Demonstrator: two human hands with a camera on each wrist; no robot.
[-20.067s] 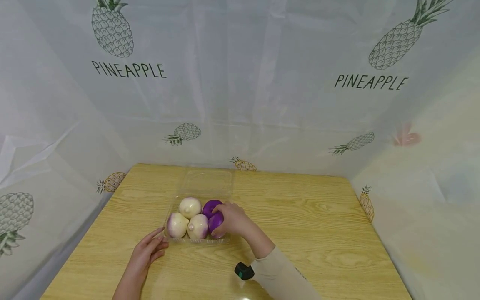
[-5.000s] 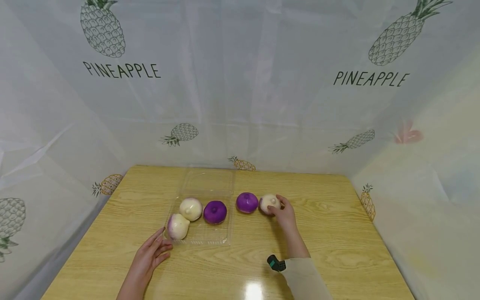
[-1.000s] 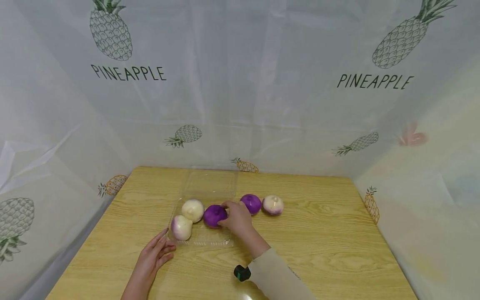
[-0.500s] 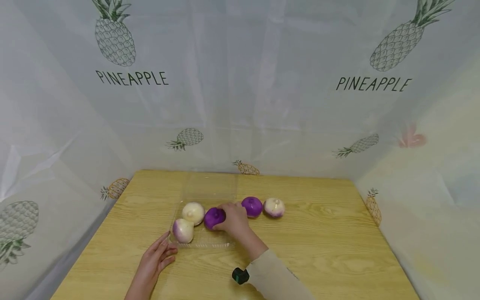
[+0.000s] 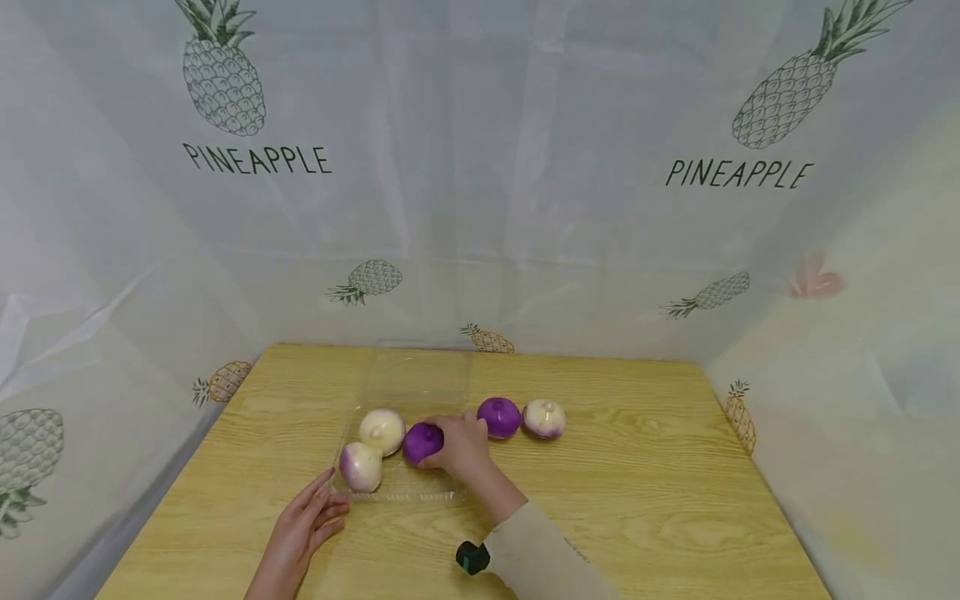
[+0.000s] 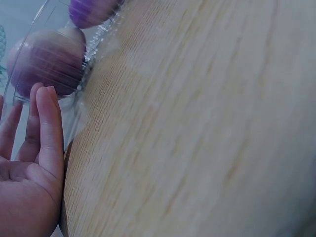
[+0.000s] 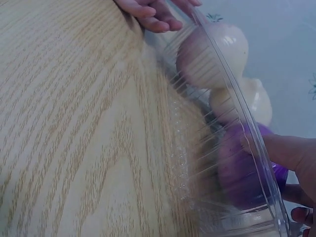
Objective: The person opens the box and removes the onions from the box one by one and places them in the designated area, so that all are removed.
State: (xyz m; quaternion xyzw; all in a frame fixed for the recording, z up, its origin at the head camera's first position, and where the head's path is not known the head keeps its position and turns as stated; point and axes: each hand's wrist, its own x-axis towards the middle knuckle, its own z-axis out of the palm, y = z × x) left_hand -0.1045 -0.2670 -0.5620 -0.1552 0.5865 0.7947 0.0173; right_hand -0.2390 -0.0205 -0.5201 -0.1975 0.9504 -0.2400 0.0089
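In the head view my right hand (image 5: 462,447) grips a purple onion (image 5: 422,445) in the right half of an open clear plastic box (image 5: 420,497). The right wrist view shows the thumb on this onion (image 7: 242,165) behind the clear wall. Two white onions tinged purple, a rear one (image 5: 382,432) and a front one (image 5: 361,467), sit in the box's left half. My left hand (image 5: 302,527) rests at the box's front left corner, its fingers extended against the wall; the left wrist view shows this hand (image 6: 34,168) with its palm turned to the camera.
Right of the box, another purple onion (image 5: 499,417) and a white onion (image 5: 543,419) stand side by side on the wooden table (image 5: 637,500). The box's clear lid (image 5: 416,373) lies folded back behind it. A pineapple-print curtain (image 5: 480,167) surrounds the table.
Since the earliest frame, one purple and one white onion have moved from the box to the table. My right hand has left that white onion and closed round the purple one in the box.
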